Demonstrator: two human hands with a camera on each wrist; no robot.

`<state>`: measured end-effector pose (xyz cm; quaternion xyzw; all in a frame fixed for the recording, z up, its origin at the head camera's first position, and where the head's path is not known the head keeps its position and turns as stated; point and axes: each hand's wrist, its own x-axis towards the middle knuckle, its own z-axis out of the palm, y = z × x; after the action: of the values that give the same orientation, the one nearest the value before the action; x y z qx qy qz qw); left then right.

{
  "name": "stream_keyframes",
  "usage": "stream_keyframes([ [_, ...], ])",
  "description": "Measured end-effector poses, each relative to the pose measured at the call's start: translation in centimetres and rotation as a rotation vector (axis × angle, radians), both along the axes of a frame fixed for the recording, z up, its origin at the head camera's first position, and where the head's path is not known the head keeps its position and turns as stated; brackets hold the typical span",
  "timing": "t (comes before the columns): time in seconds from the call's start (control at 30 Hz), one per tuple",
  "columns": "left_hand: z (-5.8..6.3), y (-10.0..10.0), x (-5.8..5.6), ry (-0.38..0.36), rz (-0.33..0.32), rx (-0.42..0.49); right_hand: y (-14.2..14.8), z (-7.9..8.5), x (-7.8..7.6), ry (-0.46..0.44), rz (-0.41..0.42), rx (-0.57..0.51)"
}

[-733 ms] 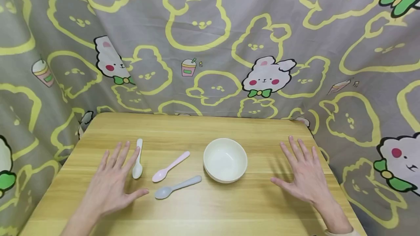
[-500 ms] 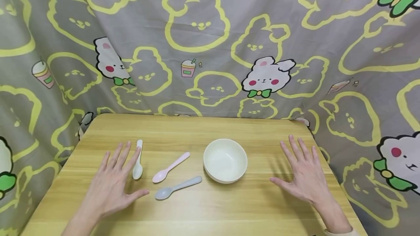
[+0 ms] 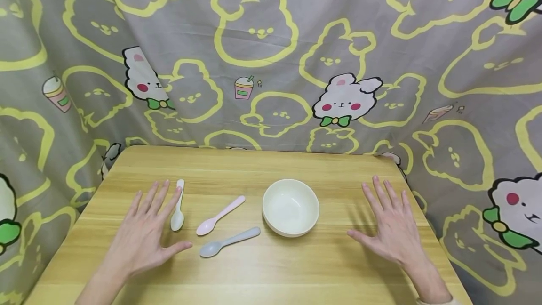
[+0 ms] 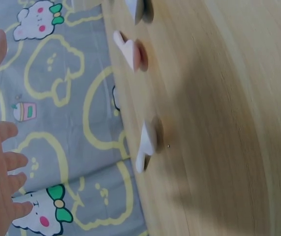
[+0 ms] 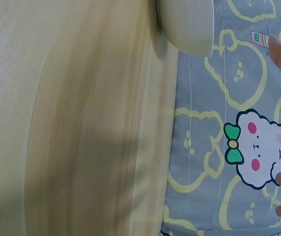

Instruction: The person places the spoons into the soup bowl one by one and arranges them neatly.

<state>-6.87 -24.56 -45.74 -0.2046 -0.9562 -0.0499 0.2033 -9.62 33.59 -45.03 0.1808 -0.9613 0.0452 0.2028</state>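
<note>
My left hand (image 3: pixel 146 236) is held with fingers spread over the left part of the table, holding nothing. Its index fingertip overlaps the handle of a white spoon (image 3: pixel 177 220) in the head view. To the right of that hand lie a pink spoon (image 3: pixel 207 226) and, nearer the front, a grey-blue spoon (image 3: pixel 211 248). A cream bowl (image 3: pixel 290 207) stands upright right of the spoons, its inside bare. My right hand (image 3: pixel 394 229), fingers also spread, is to the right of the bowl and apart from it. In the right wrist view the bowl (image 5: pixel 189 24) shows at the top.
A wooden table (image 3: pixel 271 272) carries everything. Behind it and along both sides hangs a grey curtain (image 3: pixel 271 27) with yellow outlines and white rabbit figures, close to the table's back edge. Shadows of both hands fall on the tabletop.
</note>
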Motion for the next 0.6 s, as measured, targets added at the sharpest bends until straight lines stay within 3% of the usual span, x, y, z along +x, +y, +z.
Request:
stream_keyframes([
  [0.6,-0.8,2.7,-0.4,-0.010,-0.060,-0.040,-2.0,-0.6,0.4,-0.021,0.019,0.025],
])
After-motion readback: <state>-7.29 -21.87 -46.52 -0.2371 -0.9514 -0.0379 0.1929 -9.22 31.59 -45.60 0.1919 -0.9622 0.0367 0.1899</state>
